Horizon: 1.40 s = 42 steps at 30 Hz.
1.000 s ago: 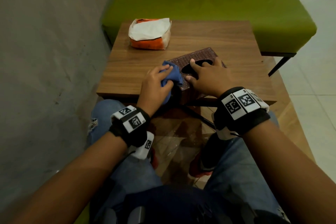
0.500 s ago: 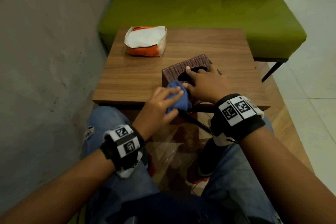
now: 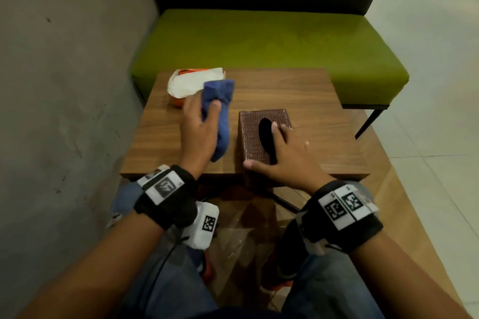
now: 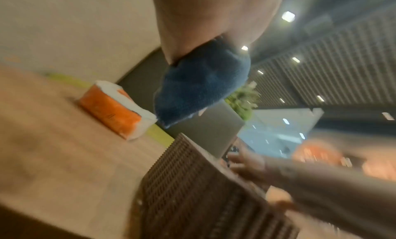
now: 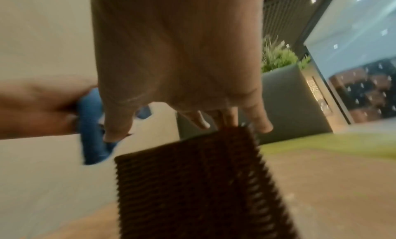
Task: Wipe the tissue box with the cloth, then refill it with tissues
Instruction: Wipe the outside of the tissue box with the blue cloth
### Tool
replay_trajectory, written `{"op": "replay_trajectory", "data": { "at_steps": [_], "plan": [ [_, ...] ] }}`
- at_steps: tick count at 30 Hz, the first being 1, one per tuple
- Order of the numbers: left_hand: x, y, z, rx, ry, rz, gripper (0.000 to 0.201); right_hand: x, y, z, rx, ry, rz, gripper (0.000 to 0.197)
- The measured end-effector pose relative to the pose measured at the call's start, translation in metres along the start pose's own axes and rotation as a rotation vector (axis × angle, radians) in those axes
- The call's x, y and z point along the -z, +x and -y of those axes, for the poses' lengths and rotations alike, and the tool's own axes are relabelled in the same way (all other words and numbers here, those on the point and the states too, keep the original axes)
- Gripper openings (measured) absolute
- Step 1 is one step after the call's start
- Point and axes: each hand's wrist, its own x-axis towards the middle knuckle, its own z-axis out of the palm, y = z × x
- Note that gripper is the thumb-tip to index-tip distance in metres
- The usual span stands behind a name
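A brown woven tissue box [image 3: 250, 134] with a dark oval opening stands near the front edge of the wooden table [image 3: 316, 101]. My right hand [image 3: 287, 150] rests flat on its top, fingers spread beside the opening and thumb at the near left corner. My left hand [image 3: 201, 124] grips a bunched blue cloth [image 3: 223, 127] in the air just left of the box, apart from it. The left wrist view shows the cloth [image 4: 201, 92] above the box [image 4: 193, 192]. In the right wrist view the cloth [image 5: 92, 141] is left of the box [image 5: 193, 183].
An opened orange and white tissue pack [image 3: 190, 81] lies at the table's far left corner, partly behind my left hand. A green bench [image 3: 272, 41] runs behind the table. A grey wall [image 3: 64, 85] stands close on the left. My knees are under the table's front edge.
My left hand has lifted the cloth from the box's near side and swung it to the left of the box. My right hand has stayed on the box, which has turned.
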Motion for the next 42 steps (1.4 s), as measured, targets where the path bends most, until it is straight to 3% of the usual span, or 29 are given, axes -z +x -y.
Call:
{"op": "replay_trajectory", "data": {
  "at_steps": [2,4,5,8,10,13,17,21,23,25,29,32,37,42],
  "plan": [
    [-0.024,-0.005,0.005,-0.238,0.328,0.375,0.040,-0.011,0.001,0.003,0.008,0.042,-0.041,0.117],
    [-0.040,-0.012,0.014,-0.286,0.652,0.703,0.062,-0.014,0.005,-0.004,0.027,0.169,-0.143,0.117],
    [-0.043,-0.011,0.020,-0.251,0.693,0.770,0.063,-0.013,0.005,-0.008,0.016,0.232,-0.193,0.120],
    [-0.039,-0.003,0.030,-0.096,0.411,0.645,0.049,-0.014,0.001,-0.017,0.022,0.313,-0.327,0.134],
    [-0.036,0.000,0.036,-0.101,0.498,0.672,0.054,-0.016,0.002,-0.016,0.090,0.240,-0.350,0.134],
    [-0.031,-0.008,0.043,-0.214,0.680,0.832,0.054,-0.020,0.009,-0.011,0.131,0.214,-0.288,0.133],
    [-0.020,-0.017,0.049,-0.378,0.596,0.887,0.057,-0.026,0.007,-0.019,0.107,0.265,-0.183,0.146],
    [-0.017,-0.017,0.050,-0.288,0.553,0.883,0.079,-0.022,0.004,-0.018,0.080,0.200,-0.098,0.148],
    [-0.020,-0.019,0.049,-0.242,0.517,0.850,0.079,-0.018,0.006,-0.016,0.064,0.154,-0.087,0.151],
    [-0.023,-0.022,0.049,-0.206,0.437,0.764,0.066,-0.017,0.005,-0.013,0.036,0.163,-0.098,0.151],
    [-0.034,-0.025,0.053,-0.192,0.385,0.458,0.041,-0.027,0.005,-0.004,0.031,0.164,-0.220,0.145],
    [-0.042,-0.029,0.053,-0.226,0.440,0.332,0.034,-0.035,0.007,-0.006,0.027,0.230,-0.286,0.140],
    [-0.042,-0.028,0.046,-0.236,0.549,0.315,0.052,-0.048,0.009,-0.006,0.005,0.423,-0.361,0.143],
    [-0.035,-0.040,0.044,-0.234,0.562,0.479,0.054,-0.064,0.013,0.000,-0.024,0.646,-0.376,0.145]
  ]
}}
